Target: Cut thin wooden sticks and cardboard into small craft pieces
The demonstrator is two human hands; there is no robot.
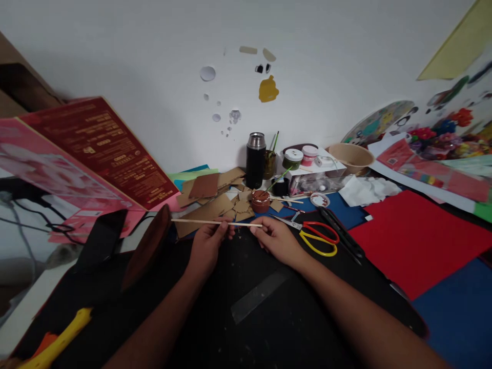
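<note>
A thin, pale wooden stick (196,221) lies nearly level in front of me, above the black mat. My left hand (207,243) pinches it near the middle between thumb and fingers. At the stick's right end, the closed fingertips of my right hand (279,237) grip it. Its left end reaches a leaf-shaped brown piece (148,248) that stands tilted; whether they touch I cannot tell. Just beyond my hands is an open jar of brown paint (260,204) with a green-handled brush (279,179) in it. Scissors (319,238) with red and yellow handles lie right of my right hand.
Cut cardboard pieces (215,207) are heaped behind my hands. A black flask (255,161) stands against the wall. Red sheet (418,241) lies right, beside a black cutter (342,233). A clear ruler-like strip (259,297) lies on the mat; a phone (102,236) leans left.
</note>
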